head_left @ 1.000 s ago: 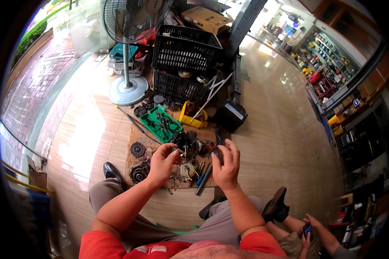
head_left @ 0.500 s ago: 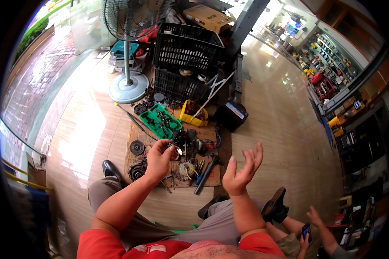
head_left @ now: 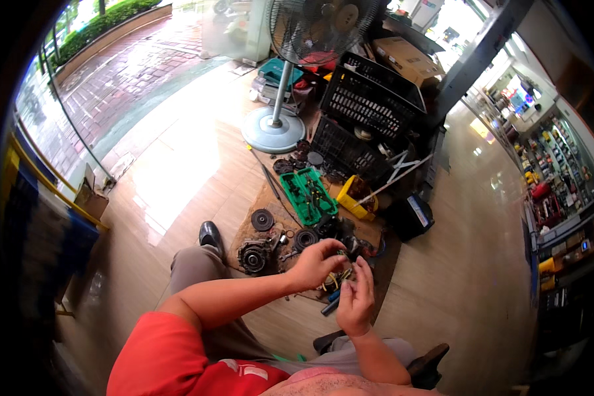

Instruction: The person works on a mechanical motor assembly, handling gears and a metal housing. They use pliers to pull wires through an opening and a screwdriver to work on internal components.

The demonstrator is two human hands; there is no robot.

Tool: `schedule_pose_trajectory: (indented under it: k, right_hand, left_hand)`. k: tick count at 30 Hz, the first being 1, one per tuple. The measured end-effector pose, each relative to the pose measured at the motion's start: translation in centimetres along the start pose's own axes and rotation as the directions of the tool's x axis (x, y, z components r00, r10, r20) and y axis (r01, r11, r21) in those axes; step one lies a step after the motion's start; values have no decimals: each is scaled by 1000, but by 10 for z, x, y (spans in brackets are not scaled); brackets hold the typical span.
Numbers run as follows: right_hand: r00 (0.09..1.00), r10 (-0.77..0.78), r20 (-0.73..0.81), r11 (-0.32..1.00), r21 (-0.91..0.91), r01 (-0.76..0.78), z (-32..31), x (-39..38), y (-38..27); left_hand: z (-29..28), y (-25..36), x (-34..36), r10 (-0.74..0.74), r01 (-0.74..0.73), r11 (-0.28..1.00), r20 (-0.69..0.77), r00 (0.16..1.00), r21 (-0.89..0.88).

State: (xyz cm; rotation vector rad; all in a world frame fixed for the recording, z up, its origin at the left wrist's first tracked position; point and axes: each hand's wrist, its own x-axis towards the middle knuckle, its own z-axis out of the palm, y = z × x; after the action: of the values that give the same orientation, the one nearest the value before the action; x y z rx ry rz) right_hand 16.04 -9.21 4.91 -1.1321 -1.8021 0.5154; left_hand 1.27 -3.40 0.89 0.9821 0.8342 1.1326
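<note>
Greenish small part (head_left: 341,252) sits at left hand's (head_left: 315,265) fingertips, too small to identify; narrow pinch, probably for fine control. Right hand (head_left: 356,305) half spread, nothing visible in it; part lies between the two sets of fingertips. Both over the cardboard's (head_left: 366,231) near right corner. Blue-handled tool (head_left: 334,296) by near edge, likely for quick reach. Pulley (head_left: 262,220) at left edge, green case (head_left: 308,196) toward far edge.
</note>
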Motion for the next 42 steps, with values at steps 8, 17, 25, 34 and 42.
schedule_pose_trajectory:
  k: [8,17,25,34,42]
  right_hand:
    - [989,149,24,988,-53,-147,5,-2,19]
    - [894,414,171,755,485,-442,11,-5,28]
    - [961,274,46,960,51,-276,1,4,21]
    - [993,118,-2,980,-161,-117,-8,8,22]
    - [998,62,4,972,-229,-59,-17,18,20]
  left_hand:
    - [5,9,-11,58,-56,998,165,985,-15]
    - [4,21,-18,7,6,998,220,976,-58]
    - [2,17,-13,43,-37,998,128,991,-46]
    - [-9,13,-2,-102,135,949,127,987,-286]
    - [-22,29,2,-110,135,920,89,990,-369]
